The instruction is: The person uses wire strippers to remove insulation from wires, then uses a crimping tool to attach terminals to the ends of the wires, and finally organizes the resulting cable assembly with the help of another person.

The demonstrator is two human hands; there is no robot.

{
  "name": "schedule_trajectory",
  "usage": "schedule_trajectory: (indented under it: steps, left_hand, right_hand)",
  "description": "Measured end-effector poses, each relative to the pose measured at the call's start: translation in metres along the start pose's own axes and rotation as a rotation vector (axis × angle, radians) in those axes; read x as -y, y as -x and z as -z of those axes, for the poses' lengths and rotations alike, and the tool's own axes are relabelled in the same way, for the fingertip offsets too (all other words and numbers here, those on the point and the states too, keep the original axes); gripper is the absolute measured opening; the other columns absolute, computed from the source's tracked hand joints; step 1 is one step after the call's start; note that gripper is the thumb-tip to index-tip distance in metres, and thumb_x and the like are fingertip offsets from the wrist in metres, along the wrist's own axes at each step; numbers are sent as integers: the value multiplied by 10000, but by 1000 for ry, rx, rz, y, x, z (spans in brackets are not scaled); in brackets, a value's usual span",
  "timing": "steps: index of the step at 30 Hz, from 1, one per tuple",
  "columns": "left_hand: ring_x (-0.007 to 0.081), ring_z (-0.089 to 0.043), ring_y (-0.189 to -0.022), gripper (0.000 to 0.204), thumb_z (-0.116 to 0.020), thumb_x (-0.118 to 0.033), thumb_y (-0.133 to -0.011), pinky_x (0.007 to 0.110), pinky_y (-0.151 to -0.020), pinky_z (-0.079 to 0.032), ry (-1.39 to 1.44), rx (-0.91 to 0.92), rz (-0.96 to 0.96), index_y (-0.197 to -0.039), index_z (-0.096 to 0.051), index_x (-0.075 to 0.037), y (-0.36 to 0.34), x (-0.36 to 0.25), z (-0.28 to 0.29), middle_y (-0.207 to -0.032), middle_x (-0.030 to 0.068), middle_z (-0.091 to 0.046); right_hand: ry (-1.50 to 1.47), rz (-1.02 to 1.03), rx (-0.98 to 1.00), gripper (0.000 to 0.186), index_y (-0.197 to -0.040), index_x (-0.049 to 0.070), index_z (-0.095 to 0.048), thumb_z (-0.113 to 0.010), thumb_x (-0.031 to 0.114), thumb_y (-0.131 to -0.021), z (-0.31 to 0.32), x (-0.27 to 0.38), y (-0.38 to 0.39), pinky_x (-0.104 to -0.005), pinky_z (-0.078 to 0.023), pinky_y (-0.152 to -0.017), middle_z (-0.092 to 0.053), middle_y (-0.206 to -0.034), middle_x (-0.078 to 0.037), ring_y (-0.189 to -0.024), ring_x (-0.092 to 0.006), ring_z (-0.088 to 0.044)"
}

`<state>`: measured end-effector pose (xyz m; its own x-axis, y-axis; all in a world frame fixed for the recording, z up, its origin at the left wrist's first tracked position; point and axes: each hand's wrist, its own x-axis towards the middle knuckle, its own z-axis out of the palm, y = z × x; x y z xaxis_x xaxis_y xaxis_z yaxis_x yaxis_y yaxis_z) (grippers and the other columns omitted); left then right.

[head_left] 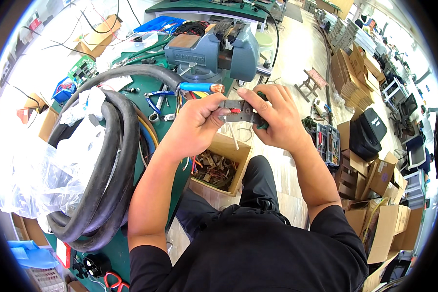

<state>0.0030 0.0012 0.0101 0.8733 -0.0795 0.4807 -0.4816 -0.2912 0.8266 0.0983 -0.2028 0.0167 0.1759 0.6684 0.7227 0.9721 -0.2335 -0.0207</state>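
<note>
My right hand is closed around green-handled crimping pliers, whose grey metal head points left. My left hand pinches a thin wire at the pliers' jaws; a small red piece shows there against the metal. Below the left fingertips hangs a pale wire end; its link to the pinched wire is hidden. Just above the left hand, a thick blue core with bare copper strands at its end sticks out of the heavy black cable. Several thinner coloured wires come out by my left wrist.
The black cable lies coiled on the green bench to my left, partly under clear plastic. A grey-blue bench vise stands ahead, with wrenches nearer. Below my hands is a wooden box of scraps. Cardboard boxes line the right.
</note>
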Motion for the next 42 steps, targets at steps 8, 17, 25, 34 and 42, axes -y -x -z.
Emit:
schedule_trajectory:
  steps: [8,17,25,34,42]
  left_hand:
    - [104,-454,-703,178,-529,62,-911,257,-663,-426,-38,38,0,-1067,-591,5,0,3,4,-780,74,-588]
    - [106,-484,-738,196,-550,93,-874,264,-725,-450,56,51,41,-1040,-606,6,0,-1,7,-789,95,-597]
    - [79,-487,-790,226,-515,124,-866,241,-751,-439,209,94,88,-1036,-609,9,0,3,10,-818,40,-582]
    - [79,-476,-763,228,-518,94,-880,259,-691,-417,139,89,84,-1055,-616,-12,1,4,11,-807,26,-558]
    - [87,-487,-764,231,-524,78,-889,266,-698,-429,126,78,70,-1082,-616,-10,1,4,10,-827,37,-578]
  right_hand:
    - [-1,50,-4,793,-1317,148,-569,-714,11,-550,-3,-4,0,-445,-457,-832,-567,-1066,-128,-923,-349,-559]
    - [-4,84,-2,789,-1349,212,-559,-728,28,-601,-3,-6,-4,-393,-437,-770,-565,-1050,-65,-882,-289,-533]
    - [-3,107,21,841,-1371,240,-545,-745,37,-580,-4,-9,-4,-384,-434,-753,-568,-1047,-56,-882,-277,-544]
    - [-58,71,62,793,-1309,135,-585,-694,-20,-539,1,-2,-7,-428,-470,-817,-587,-1045,-123,-901,-338,-573]
    - [-86,51,69,858,-1360,216,-553,-722,2,-547,1,-2,-6,-398,-479,-807,-591,-1059,-63,-960,-302,-587]
